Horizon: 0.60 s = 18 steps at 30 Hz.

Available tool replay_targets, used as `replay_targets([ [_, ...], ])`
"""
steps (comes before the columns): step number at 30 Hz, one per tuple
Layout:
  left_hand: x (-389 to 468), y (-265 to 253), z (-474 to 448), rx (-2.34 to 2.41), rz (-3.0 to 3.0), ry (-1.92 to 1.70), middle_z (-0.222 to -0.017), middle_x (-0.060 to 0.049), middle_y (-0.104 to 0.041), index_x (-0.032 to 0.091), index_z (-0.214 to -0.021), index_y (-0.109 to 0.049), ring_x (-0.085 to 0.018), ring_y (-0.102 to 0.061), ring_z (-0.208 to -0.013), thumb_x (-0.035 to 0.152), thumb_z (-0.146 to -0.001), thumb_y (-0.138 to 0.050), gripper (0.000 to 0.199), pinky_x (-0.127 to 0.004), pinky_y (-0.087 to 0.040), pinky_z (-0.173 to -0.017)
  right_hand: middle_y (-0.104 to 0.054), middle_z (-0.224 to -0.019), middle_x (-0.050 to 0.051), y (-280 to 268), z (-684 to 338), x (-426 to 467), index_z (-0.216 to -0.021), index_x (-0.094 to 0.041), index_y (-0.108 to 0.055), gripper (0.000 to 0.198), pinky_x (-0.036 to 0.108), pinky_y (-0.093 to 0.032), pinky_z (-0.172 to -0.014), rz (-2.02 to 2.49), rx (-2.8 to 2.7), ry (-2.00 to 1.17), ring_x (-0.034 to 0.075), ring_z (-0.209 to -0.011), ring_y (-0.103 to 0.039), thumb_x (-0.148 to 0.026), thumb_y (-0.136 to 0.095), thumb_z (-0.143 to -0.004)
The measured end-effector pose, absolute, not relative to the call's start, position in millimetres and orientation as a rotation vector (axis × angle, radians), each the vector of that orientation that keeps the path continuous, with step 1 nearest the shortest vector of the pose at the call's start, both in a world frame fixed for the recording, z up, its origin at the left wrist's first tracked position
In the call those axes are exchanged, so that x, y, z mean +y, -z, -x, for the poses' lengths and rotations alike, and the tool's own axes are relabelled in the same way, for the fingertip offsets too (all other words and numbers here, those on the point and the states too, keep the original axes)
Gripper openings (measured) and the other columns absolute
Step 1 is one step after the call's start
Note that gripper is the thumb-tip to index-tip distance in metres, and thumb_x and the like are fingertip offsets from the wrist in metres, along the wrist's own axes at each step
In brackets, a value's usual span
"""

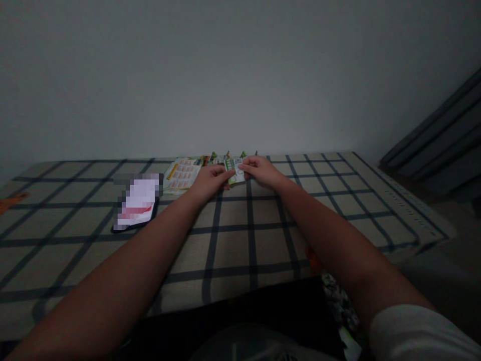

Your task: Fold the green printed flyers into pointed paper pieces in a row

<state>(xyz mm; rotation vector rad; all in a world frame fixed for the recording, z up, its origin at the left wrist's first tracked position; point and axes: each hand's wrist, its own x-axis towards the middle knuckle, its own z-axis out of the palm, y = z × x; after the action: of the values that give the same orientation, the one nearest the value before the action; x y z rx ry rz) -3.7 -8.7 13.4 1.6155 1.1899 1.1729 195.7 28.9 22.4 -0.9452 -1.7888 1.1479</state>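
Observation:
Between my two hands is a small green-and-white printed packet [235, 175], held just above or on the checked cloth near the table's far side. My left hand [211, 181] pinches its left edge, thumb on the front. The fingers of my right hand [260, 170] are closed on its upper right edge. Right behind it several similar small packets [215, 159] lie in a row, partly hidden by my hands. A larger printed bag [183, 174], white with orange and yellow print, lies flat just left of my left hand.
A phone [138, 200] with a lit, blurred screen lies to the left on the checked tablecloth [233, 245]. A plain wall [240, 75] rises behind the table. Dark folded fabric [439, 130] hangs at the right. Several packets [340, 301] show below the near edge, by my right arm.

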Motion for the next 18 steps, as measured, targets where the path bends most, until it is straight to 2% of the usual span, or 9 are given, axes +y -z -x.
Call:
replay_targets([
  [4, -6.4, -11.4, 7.5, 1.242, -1.720, -1.239, -0.054, 0.000, -0.060, 0.019, -0.064, -0.064, -0.014, -0.051, -0.052, 0.056, -0.077, -0.075, 0.040, -0.026, -0.037, -0.051, -0.063, -0.066, -0.001, -21.8, -193.9, 28.3, -0.078, -0.017, -0.065, 0.021, 0.023, -0.048, -0.064, 0.911, -1.718, -1.229, 0.011, -0.062, -0.057, -0.033, -0.070, -0.090],
  [8, -3.5, -10.7, 10.0, 1.283, -1.748, -1.270, -0.055, 0.000, -0.061, 0.019, -0.064, -0.065, -0.013, -0.050, -0.052, 0.056, -0.079, -0.072, 0.040, -0.025, -0.036, -0.051, -0.064, -0.067, -0.001, -21.3, -192.6, 28.6, -0.084, -0.017, -0.067, 0.012, 0.024, -0.050, -0.064, 0.907, -1.694, -1.334, 0.011, -0.061, -0.059, -0.027, -0.072, -0.088],
  [18, -4.6, -11.6, 6.2, 1.195, -1.631, -1.211, -0.059, -0.003, -0.066, 0.018, -0.068, -0.066, -0.015, -0.059, -0.054, 0.058, -0.076, -0.077, 0.042, -0.027, -0.044, -0.054, -0.059, -0.063, -0.003, -19.3, -193.2, 31.1, -0.074, -0.018, -0.061, 0.017, 0.023, -0.045, -0.060, 0.941, -1.748, -1.188, 0.011, -0.058, -0.055, -0.016, -0.068, -0.090],
])
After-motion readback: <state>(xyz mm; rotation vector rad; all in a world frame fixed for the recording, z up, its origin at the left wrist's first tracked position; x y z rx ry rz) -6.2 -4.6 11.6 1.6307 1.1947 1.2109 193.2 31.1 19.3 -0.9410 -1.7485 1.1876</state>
